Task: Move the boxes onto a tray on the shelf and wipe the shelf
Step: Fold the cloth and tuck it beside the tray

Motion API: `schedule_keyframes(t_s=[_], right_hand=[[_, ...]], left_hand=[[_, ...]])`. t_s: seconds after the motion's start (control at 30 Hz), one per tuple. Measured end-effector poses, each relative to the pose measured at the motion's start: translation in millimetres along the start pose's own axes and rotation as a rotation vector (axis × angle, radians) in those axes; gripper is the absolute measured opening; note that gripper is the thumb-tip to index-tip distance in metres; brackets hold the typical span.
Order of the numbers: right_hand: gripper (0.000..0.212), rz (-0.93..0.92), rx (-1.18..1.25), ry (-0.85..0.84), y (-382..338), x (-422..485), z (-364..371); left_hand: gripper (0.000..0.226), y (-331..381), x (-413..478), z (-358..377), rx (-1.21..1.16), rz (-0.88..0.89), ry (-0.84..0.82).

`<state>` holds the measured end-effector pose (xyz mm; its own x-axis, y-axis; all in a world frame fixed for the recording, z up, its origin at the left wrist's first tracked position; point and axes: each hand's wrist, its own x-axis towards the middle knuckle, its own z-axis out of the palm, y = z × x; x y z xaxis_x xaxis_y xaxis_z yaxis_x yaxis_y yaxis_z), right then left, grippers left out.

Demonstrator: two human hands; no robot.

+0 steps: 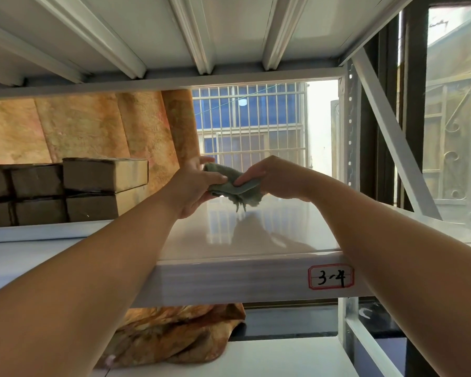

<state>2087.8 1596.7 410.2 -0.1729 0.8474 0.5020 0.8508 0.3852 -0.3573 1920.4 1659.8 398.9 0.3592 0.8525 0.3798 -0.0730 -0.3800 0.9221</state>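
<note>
Both my hands hold a green cloth (pixel 235 186) just above the glossy white shelf (pixel 256 235). My left hand (pixel 195 183) grips the cloth's left end with its fingers curled round it. My right hand (pixel 269 178) pinches the right end, and a frayed corner of the cloth hangs down toward the shelf. Several brown cardboard boxes (pixel 65 190) stand stacked in two layers at the shelf's left on a white tray (pixel 38 231), apart from both hands.
The upper shelf's ribbed underside (pixel 201 36) is close overhead. A white diagonal brace (pixel 392 137) and perforated post (pixel 350 131) bound the right side. An orange patterned fabric (pixel 93 126) hangs behind the boxes. A barred window (pixel 248 123) lies beyond. A label "3-4" (pixel 331 277) marks the shelf's front edge.
</note>
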Motion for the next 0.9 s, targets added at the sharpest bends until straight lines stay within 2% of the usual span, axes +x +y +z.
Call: schedule_keyframes(t_s=[0.07, 0.13, 0.23, 0.33, 0.47, 0.53, 0.63, 0.8, 0.9], right_hand=[[0.025, 0.090, 0.044, -0.014, 2, 0, -1], [0.023, 0.140, 0.030, 0.060, 9, 4, -1], [0.040, 0.074, 0.037, 0.093, 11, 6, 2], [0.061, 0.067, 0.122, -0.041, 11, 6, 4], [0.033, 0.135, 0.165, -0.040, 10, 4, -1], [0.022, 0.152, 0.357, -0.018, 12, 3, -5], [0.020, 0.199, 0.719, -0.004, 10, 0, -9], [0.014, 0.224, 1.087, 0.050, 6, -3, -13], [0.015, 0.242, 1.143, 0.012, 5, -4, -13]], left_hand=[[0.048, -1, 2, -2, -0.014, 0.026, 0.053], [0.046, 0, 2, -1, -0.028, 0.067, 0.054], [0.037, 3, 1, 1, 0.018, 0.127, -0.002], [0.029, 5, -2, 2, 0.031, 0.170, -0.097], [0.024, 4, -1, 1, 0.047, 0.212, -0.026], [0.021, 5, 0, -2, -0.011, 0.211, 0.035], [0.020, 7, 1, -3, -0.121, 0.172, 0.055], [0.021, 10, -5, 2, -0.277, 0.045, -0.154], [0.023, 11, -8, 3, -0.253, 0.027, -0.175]])
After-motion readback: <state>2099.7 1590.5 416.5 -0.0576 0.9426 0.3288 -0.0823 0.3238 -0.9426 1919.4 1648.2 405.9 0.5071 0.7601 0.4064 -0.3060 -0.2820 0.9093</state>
